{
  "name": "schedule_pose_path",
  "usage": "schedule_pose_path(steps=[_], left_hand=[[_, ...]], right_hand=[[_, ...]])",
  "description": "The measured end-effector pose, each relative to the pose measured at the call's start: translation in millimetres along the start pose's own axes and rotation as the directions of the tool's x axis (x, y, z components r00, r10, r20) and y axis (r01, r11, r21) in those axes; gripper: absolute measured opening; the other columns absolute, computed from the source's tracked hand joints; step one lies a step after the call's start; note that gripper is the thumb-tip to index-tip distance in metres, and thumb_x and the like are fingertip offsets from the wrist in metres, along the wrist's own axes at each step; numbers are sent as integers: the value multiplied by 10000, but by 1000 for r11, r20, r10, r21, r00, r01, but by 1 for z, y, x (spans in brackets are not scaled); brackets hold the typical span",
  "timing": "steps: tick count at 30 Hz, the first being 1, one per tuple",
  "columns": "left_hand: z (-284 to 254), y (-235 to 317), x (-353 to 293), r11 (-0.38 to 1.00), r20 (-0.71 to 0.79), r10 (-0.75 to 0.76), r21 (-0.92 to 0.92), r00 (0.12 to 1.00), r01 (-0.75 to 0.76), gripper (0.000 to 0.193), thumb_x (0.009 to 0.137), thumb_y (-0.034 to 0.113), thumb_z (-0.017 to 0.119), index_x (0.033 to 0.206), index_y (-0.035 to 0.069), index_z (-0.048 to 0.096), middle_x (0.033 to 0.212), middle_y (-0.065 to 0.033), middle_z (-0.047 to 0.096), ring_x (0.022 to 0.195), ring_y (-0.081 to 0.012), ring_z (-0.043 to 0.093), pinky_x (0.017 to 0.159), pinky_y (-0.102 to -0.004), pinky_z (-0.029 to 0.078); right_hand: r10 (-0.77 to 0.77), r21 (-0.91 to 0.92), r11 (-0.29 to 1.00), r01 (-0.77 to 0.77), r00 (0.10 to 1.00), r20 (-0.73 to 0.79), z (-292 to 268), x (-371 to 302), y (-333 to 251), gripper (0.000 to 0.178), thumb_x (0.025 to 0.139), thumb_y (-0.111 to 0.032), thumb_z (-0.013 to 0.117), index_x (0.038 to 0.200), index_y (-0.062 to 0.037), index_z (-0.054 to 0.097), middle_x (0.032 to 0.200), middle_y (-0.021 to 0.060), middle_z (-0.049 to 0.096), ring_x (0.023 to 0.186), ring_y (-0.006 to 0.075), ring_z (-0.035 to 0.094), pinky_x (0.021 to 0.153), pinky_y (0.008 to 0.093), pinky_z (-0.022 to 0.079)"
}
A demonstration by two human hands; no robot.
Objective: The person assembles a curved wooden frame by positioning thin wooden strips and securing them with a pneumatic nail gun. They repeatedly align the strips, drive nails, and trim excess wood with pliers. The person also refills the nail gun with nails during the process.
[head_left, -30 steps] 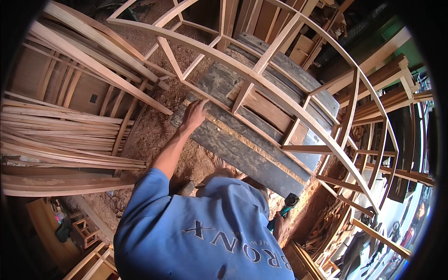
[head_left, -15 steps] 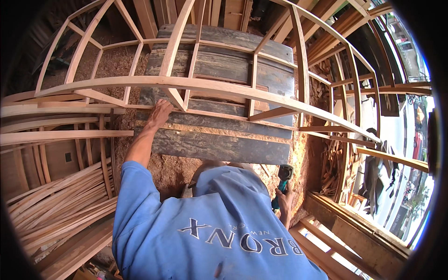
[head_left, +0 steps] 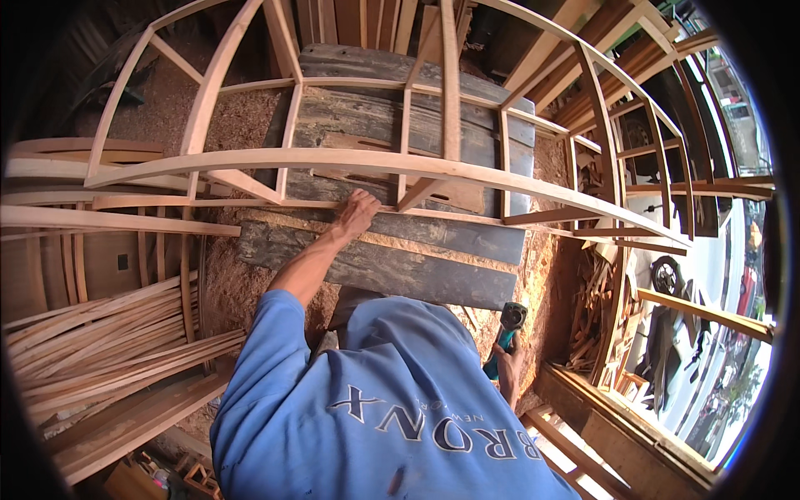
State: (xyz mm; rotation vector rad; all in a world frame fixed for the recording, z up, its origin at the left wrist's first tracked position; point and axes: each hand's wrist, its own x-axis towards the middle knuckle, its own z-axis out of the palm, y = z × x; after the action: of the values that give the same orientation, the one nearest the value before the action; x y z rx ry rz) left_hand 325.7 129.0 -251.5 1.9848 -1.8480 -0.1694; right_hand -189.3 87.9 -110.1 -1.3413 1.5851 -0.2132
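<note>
A long curved wooden frame (head_left: 333, 159) of bowed rails and short struts spans the middle and upper part of the picture, lying over the desk and reaching past its left and right edges; the dark top probably bears it because the frame is too long to handle loose. The dark-planked desk (head_left: 408, 273) sits at centre, with sawdust along a groove near its lower edge. A person's blue shirt (head_left: 358, 375) fills the lower centre. At the left, thin wooden strips (head_left: 92, 354) lie roughly parallel in a pile, likely to keep such lengths together. The teal-and-black handheld power tool (head_left: 507, 331) stands right of the shirt, its round black head upward, just beside the desk's lower right corner. The right hand (head_left: 509, 363) has its grip wrapped around the tool's body, apparently keeping it apart from the frame. The left hand (head_left: 357, 213), at centre, has its grip closed over the frame's lower rail, seemingly to steady it.
</note>
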Motion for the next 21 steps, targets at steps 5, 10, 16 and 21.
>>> schedule_pose_path(steps=[5,10,16,21], left_hand=[[27,31,34,998,-85,-44,48,995,48,109,769,-48,581,832,16,644,900,-144,653,932,-285,603,889,-425,433],[-22,52,30,990,-107,-82,-120,991,69,209,868,72,637,1066,16,674,1063,-133,671,1049,-274,610,979,-426,450],[-243,29,-57,946,-739,236,27,631,-322,328,860,21,666,1180,52,606,1127,-92,668,973,-212,650,819,-335,563],[-396,9,-70,966,-665,33,213,746,147,667,728,491,833,1178,68,581,1098,-106,651,1066,-270,618,1061,-435,401]], right_hand=[[-28,77,997,29,1000,-6,8,0,-6,671,817,-27,616,1460,-31,423,803,34,584,656,118,516,588,286,429],[-41,-162,986,32,998,-50,24,-9,-15,689,783,-110,666,1440,-41,469,873,95,659,691,186,589,622,341,484],[-312,-322,923,212,902,-299,73,-52,-59,340,816,-159,710,1113,-16,629,827,104,668,708,183,591,657,355,479],[-126,-173,983,63,916,-380,114,-96,-121,314,867,-229,735,1085,-28,633,738,14,583,626,100,517,556,295,410]])
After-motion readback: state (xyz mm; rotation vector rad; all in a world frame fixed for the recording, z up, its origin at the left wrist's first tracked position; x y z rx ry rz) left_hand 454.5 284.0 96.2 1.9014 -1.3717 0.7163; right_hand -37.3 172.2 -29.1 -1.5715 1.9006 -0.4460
